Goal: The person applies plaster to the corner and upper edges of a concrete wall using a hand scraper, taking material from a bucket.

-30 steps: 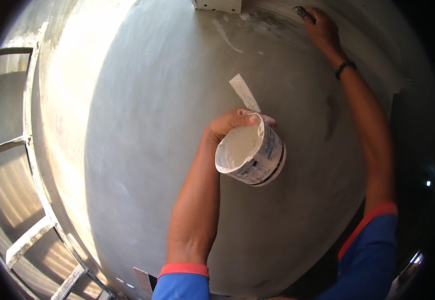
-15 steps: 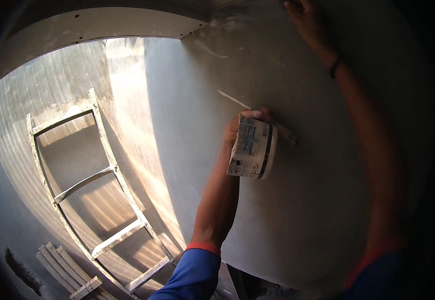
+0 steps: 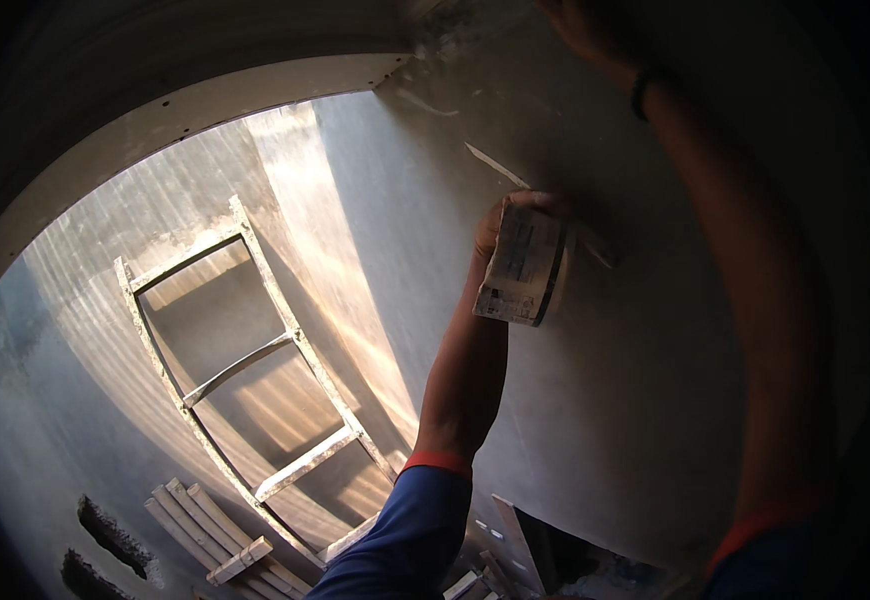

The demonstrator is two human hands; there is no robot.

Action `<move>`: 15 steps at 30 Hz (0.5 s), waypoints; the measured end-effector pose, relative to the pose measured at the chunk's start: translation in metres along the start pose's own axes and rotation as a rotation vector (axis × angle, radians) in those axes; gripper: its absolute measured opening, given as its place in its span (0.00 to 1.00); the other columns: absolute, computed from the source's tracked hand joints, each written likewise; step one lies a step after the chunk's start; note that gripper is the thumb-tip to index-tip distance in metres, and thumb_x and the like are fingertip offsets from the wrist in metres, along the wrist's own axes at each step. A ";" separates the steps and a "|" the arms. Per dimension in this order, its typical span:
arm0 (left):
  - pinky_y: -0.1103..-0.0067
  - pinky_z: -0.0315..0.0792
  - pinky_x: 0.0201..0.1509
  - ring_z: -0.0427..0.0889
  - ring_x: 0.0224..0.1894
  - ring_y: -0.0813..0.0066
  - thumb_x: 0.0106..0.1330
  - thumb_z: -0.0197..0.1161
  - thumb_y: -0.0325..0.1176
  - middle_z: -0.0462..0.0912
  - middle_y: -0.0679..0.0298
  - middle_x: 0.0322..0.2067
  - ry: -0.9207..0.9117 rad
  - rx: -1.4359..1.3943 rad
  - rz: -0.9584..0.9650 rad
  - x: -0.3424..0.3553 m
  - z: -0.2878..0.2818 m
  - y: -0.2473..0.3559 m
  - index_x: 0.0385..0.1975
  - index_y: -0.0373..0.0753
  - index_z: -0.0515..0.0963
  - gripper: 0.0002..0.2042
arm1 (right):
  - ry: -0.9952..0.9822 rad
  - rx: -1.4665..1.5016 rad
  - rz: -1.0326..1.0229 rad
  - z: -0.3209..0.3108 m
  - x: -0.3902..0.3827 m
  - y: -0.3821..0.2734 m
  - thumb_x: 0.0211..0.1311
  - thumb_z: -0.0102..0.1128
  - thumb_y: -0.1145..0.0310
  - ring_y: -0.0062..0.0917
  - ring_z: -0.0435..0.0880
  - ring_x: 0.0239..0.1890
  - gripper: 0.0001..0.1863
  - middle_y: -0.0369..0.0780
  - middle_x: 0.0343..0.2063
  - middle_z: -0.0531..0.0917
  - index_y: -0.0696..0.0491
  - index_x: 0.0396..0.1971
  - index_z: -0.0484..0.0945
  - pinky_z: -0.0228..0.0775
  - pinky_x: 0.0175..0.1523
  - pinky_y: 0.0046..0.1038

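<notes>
My left hand (image 3: 500, 222) is closed around the rim of a whitish tub (image 3: 521, 265) with a printed label and a dark band along one edge. A long thin pale strip (image 3: 496, 163) crosses behind that hand, slanting down to the right; it looks like the edge of a flat blade, but its kind is unclear. My right hand (image 3: 587, 35), with a dark bracelet at the wrist, is raised against the grey plastered wall (image 3: 615, 400) near the top. Its fingers look curled in deep shade and partly cut off by the picture's edge, so what they hold is hidden.
A rough wooden ladder (image 3: 295, 335) leans on the sunlit wall to the left. Below it are several pale poles (image 3: 200, 525) with a crosspiece. Holes (image 3: 115, 537) break the lower left wall. A boxed beam (image 3: 255, 88) runs overhead. Boards (image 3: 520, 545) lie low in the middle.
The view has shifted, so the ladder and poles sit farther right and lower. My left hand with the tub appears slightly higher and farther right. My right hand is closer to the top edge.
</notes>
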State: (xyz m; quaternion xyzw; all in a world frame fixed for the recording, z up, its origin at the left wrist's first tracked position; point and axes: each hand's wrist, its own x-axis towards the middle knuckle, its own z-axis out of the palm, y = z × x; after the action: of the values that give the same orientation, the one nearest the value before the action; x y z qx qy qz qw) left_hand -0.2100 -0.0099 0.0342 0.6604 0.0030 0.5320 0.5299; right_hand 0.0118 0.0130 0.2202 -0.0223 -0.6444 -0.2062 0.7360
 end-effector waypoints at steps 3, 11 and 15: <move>0.77 0.81 0.32 0.83 0.27 0.69 0.58 0.66 0.32 0.83 0.58 0.27 0.110 -0.058 0.038 -0.014 0.008 0.002 0.31 0.32 0.80 0.09 | 0.041 0.058 0.070 0.016 0.003 0.008 0.67 0.53 0.74 0.28 0.79 0.31 0.09 0.42 0.31 0.82 0.58 0.44 0.76 0.73 0.40 0.30; 0.76 0.81 0.30 0.83 0.26 0.69 0.58 0.65 0.30 0.82 0.58 0.25 0.187 -0.092 -0.023 -0.016 -0.006 0.010 0.29 0.34 0.80 0.06 | 0.055 0.200 0.450 0.103 0.007 -0.059 0.68 0.56 0.62 0.25 0.77 0.28 0.14 0.40 0.24 0.80 0.59 0.31 0.76 0.70 0.37 0.33; 0.76 0.81 0.30 0.83 0.26 0.70 0.57 0.66 0.29 0.82 0.58 0.26 0.149 -0.107 0.016 -0.010 -0.011 0.002 0.30 0.34 0.81 0.06 | -0.120 0.116 0.473 0.120 0.026 -0.059 0.69 0.53 0.61 0.24 0.72 0.20 0.21 0.40 0.14 0.71 0.59 0.18 0.73 0.64 0.31 0.36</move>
State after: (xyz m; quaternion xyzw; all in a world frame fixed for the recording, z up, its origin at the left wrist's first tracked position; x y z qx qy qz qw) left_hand -0.2231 -0.0085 0.0274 0.5898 0.0089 0.5832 0.5585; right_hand -0.1184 -0.0126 0.2515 -0.1424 -0.6748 0.0109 0.7241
